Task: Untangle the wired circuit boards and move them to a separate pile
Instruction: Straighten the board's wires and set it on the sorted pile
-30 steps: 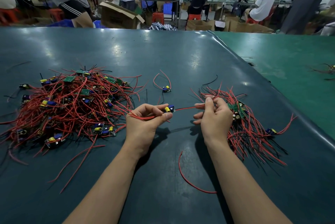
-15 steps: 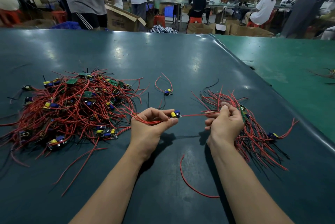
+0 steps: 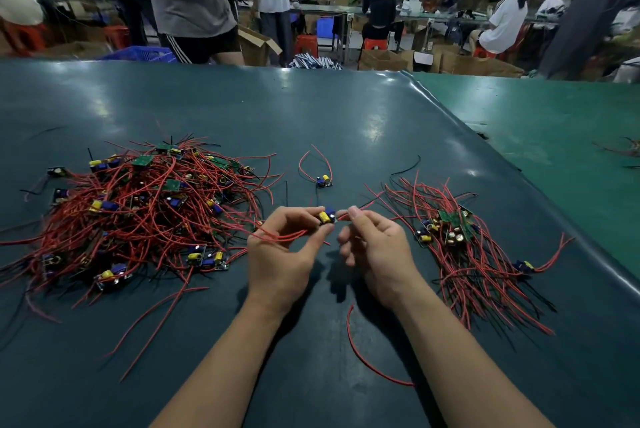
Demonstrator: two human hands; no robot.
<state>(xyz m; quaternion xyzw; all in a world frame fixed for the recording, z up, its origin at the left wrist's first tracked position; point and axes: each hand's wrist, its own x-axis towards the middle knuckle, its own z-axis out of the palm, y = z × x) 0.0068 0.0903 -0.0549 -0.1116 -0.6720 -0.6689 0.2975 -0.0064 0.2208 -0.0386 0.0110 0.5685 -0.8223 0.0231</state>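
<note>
The left hand [image 3: 280,254] pinched a small circuit board [image 3: 327,217] (yellow and blue parts) above the table [image 3: 311,109], while the right hand [image 3: 377,251] pinched its red wire [image 3: 367,203]. The tangled pile [image 3: 138,213] lay left, the sorted pile [image 3: 464,247] right.

The tangled pile [image 3: 138,213] hides its lower boards, and its leftmost red wires run off the picture's edge.

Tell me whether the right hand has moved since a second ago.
Yes. The right hand has moved left, away from the sorted pile and close to the board held by the left hand.
</note>
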